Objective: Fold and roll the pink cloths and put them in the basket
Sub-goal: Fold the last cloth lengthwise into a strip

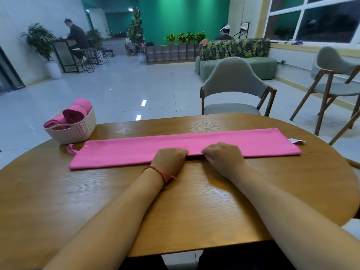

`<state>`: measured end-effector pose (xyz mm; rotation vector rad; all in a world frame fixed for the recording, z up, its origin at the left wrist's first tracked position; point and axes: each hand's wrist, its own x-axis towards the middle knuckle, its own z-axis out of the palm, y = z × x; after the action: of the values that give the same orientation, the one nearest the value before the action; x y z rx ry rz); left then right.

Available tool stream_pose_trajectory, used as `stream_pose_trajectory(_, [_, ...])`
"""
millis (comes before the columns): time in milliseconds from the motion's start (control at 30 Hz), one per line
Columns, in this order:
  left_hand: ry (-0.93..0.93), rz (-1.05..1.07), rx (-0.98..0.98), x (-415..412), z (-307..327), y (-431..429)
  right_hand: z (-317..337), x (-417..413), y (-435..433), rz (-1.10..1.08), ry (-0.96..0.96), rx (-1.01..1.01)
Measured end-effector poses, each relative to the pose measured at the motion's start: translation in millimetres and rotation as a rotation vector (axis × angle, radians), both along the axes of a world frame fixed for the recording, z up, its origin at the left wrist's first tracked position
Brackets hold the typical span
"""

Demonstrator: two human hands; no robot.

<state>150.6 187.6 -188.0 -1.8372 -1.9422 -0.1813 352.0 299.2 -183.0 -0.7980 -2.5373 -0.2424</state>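
**Long pink strip, both our hands at its near edge**

The pink cloth [136,151] lies flat on the wooden table [194,201], already folded into a long narrow band running left to right. We judge it soft, light and limp. It will sag if lifted by one point and its layers may slide apart, so it is best taken along an edge or at one short end.

Our left hand [168,159] and right hand [224,158] sit close together at the middle of the near edge. The fingers of each are curled under, knuckles up, and seem to pinch that edge; the fingertips themselves are hidden.

A small loop [71,150] pokes out at the left end and a white label [295,141] at the right. Rolling probably wants to start from a short end, kept tight and square.

The white woven basket [78,131] stands at the table's far left, just beyond the cloth's left end, with rolled pink cloths [78,112] already inside. A grey chair [233,80] faces us across the table.
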Motion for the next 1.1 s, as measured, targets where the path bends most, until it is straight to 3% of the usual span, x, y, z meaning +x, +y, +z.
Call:
stream_pose_trajectory(267, [0.068,0.07,0.107,-91.5,-5.3,-78.9,2.6,84.5,31.7,-0.136,0.05,0.058])
stream_pose_trajectory(400, [-0.004,0.264,0.134,-137.8,-0.1,-126.4,0.9,141.9,55.9,-0.275,0.075,0.076])
stream_pose_trajectory(633, [-0.192,0.665,0.091,-215.7,6.6,-184.0,-1.1,187.1,72.7,-0.479,0.176,-0.094])
stream_pose_trajectory(767, [-0.437,0.782,0.176,-240.6,5.3,-213.2,-3.7,191.2,79.5,-0.544,0.242,-0.18])
stream_pose_trajectory(900, [-0.681,0.666,0.327,-231.8,9.5,-219.8,-2.6,194.4,83.9,-0.539,0.324,-0.247])
stream_pose_trajectory(1100, [-0.983,0.57,0.448,-201.7,30.5,-228.5,15.9,199.2,71.4,-0.478,0.697,-0.498])
